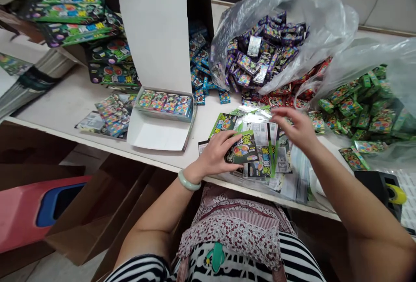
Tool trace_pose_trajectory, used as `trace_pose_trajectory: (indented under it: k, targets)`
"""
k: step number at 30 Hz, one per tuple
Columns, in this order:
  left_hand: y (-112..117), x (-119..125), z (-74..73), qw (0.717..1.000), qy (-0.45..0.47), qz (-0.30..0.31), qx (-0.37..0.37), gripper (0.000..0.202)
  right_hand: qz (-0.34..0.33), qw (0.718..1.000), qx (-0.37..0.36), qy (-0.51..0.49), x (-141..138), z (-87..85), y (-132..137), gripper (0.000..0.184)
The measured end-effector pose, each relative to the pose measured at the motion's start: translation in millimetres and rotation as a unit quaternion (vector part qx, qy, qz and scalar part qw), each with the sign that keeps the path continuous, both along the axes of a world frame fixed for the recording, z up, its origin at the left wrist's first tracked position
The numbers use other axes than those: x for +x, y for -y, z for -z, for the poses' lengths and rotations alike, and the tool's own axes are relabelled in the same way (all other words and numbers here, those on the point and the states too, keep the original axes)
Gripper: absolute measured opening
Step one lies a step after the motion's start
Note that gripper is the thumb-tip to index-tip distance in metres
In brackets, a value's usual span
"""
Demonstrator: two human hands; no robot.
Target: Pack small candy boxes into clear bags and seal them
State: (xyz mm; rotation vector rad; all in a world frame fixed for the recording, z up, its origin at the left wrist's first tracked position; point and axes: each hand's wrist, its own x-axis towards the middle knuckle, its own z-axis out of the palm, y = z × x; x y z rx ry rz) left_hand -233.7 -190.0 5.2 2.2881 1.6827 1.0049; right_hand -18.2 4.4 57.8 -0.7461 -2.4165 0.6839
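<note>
My left hand [216, 154], with a pale green bangle at the wrist, is closed on a small black and green printed packet [246, 148], thumb below and fingers above. Under it lies a loose pile of similar flat packets [266, 162], some showing their printed backs. My right hand [297, 130] is at the pile's far right side. Its thumb and fingers are drawn together near a shiny clear plastic edge [255, 112]; what they pinch, if anything, is too small to make out. Left of the pile stands an open white-lined box [159, 136] with a row of coloured small boxes [164, 102] inside.
Clear bags of purple small boxes [260, 56] and green small boxes [360, 100] stand at the back, with blue small boxes [199, 69] and red ones [286, 95] between. Stacked printed cartons [112, 67] are at left. A tape dispenser [381, 186] sits at right.
</note>
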Motion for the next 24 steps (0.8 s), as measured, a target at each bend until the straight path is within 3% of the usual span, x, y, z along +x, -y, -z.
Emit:
trace_pose_trajectory:
  k: [3,6,8,10,13,16,18,21,24]
  targets:
    - [3,-3,-3.6,1.000,-0.005,0.004,0.004,0.089,0.124,0.985,0.105,0.060,-43,-4.8,-73,0.038]
    - [2,-2,-4.5,1.000,-0.008,0.001,0.015,0.090,0.207,0.957,0.169,0.112,-92,-4.9,-122,0.058]
    - [1,-2,-3.4,1.000,-0.008,-0.005,0.020,0.091,0.232,0.947,0.166,0.150,-118,-3.8,-139,0.063]
    - [0,-5,-1.5,1.000,-0.008,-0.010,0.023,0.092,0.259,0.939,0.136,0.181,-129,-3.4,-148,0.053]
    - [2,-12,1.7,0.999,-0.008,-0.016,0.026,0.092,0.297,0.944,0.071,0.122,-117,-4.8,-157,0.041]
    - [4,-18,3.8,0.999,0.000,-0.024,0.026,0.093,0.225,0.972,-0.012,-0.066,-79,-5.4,-148,0.042]
    - [3,-18,4.0,0.999,0.002,-0.024,0.022,0.094,0.154,0.968,-0.110,-0.164,-49,-3.3,-126,0.043]
    - [1,-14,2.6,1.000,0.001,-0.014,0.015,0.092,0.115,0.939,-0.254,-0.201,-11,4.0,-77,0.041]
    - [2,-9,1.9,1.000,-0.004,-0.005,0.005,0.090,0.103,0.920,-0.331,-0.181,17,14.1,-33,0.041]
